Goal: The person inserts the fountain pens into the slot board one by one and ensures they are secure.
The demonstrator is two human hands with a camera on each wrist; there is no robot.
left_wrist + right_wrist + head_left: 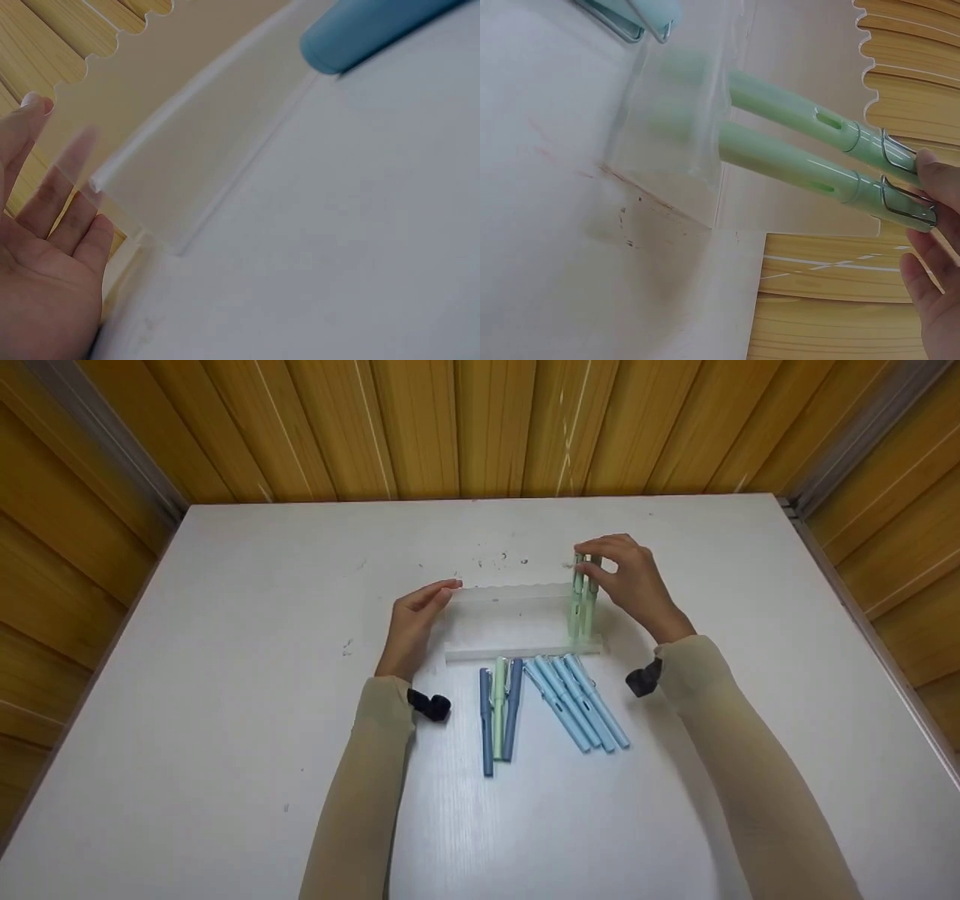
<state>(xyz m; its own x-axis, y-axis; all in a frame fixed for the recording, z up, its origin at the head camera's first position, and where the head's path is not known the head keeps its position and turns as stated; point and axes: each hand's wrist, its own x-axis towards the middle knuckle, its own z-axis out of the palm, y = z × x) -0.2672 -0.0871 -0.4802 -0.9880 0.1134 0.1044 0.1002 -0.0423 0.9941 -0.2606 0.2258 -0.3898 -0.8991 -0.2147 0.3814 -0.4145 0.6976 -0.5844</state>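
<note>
A translucent pen rack [517, 651] with a scalloped back edge stands mid-table. My left hand [411, 624] holds the upper left corner of its back panel; in the left wrist view some fingers [75, 154] show through the panel. At the rack's right end two light green pens [791, 161] stand upright side by side, clips near the top, their lower ends behind the cloudy front wall. My right hand [634, 579] pinches the top of the left one of these pens between thumb and fingers.
In front of the rack lie two dark blue pens [487, 735] with a light green pen [500, 712] between them. Several light blue pens [577, 705] lie to their right, slanted. Wood-patterned panels [420, 427] border the white table [262, 660].
</note>
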